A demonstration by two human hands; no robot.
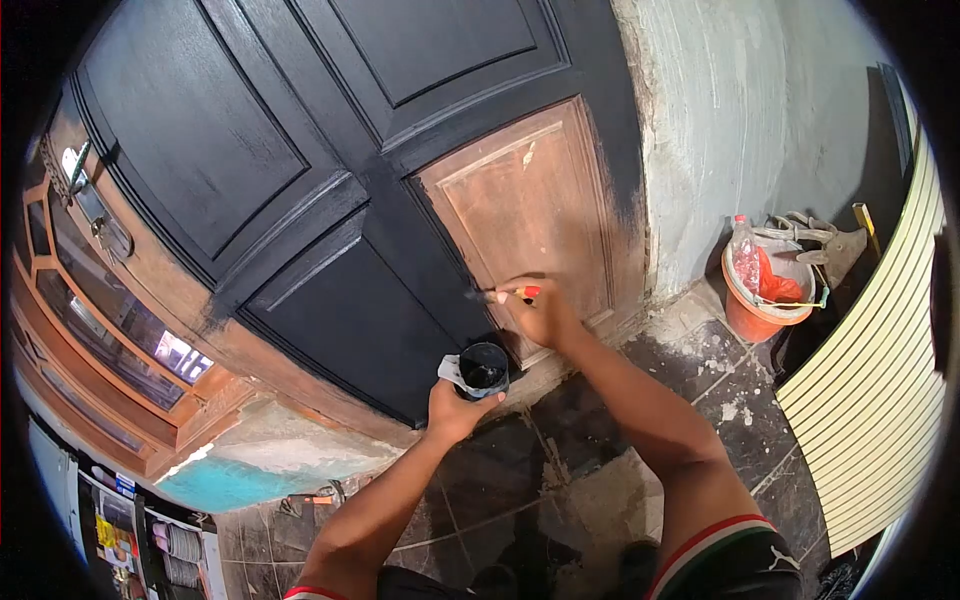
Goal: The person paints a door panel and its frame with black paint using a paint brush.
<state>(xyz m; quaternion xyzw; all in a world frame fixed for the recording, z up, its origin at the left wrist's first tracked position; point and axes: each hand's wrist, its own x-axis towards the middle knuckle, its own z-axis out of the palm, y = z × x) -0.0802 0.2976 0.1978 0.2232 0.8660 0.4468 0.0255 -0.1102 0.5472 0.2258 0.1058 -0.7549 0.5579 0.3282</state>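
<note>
Here, left hand (456,411) wrapped around a dark cup (484,358), right hand (545,315) pinching a red-ended brush (531,292), beside the left edge of a bare wood panel (540,200), black door (190,120) around.

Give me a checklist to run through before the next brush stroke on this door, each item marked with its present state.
1. Brush in hand: ok, the right hand grips it at the bare panel's left edge.
2. Cup secure: ok, the left hand holds it near the door.
3. Enough in the cup: cannot tell, its inside is too dark to judge the level.
4. Lower right panel coated: not ok, most of its face is bare brown wood.
5. Black coat dry: cannot tell from sheen alone.
6. Bucket out of the way: ok, it stands by the wall, apart from the right arm.
</note>
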